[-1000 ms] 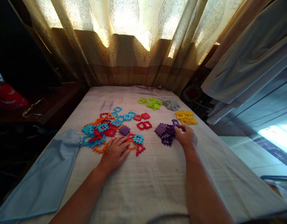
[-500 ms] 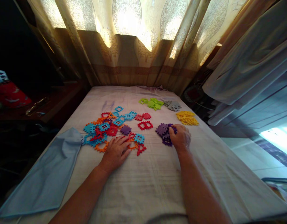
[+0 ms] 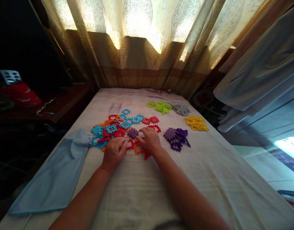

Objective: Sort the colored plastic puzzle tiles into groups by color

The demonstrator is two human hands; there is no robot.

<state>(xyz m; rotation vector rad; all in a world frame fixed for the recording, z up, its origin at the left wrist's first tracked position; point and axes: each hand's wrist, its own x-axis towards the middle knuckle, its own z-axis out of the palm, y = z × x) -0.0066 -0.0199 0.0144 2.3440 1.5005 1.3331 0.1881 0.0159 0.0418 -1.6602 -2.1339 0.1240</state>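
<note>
My left hand (image 3: 114,152) is at the near edge of the mixed pile of plastic interlocking tiles, its fingers curled in toward the thumb. A red tile (image 3: 130,144) lies right beside those fingertips; what they pinch, if anything, is hidden. My right hand (image 3: 150,140) reaches over the near right side of the pile, fingers apart and bent. Its fingertips are close to a purple tile (image 3: 132,133), and an orange square frame tile (image 3: 138,148) lies below them. Part of a red tile (image 3: 147,155) shows under the right palm.
Sorted tiles lie to the right: purple (image 3: 177,138), yellow (image 3: 196,123), grey (image 3: 181,110) and lime green (image 3: 162,107). Red tiles (image 3: 154,119) sit behind my right hand. A light blue cloth bag (image 3: 53,175) lies at the left of the cloth-covered table (image 3: 137,198).
My right hand has left the purple group and moved left to the mixed pile; a purple tile now leans out at that group's right. My left hand's fingers have curled in. The view has shifted slightly.
</note>
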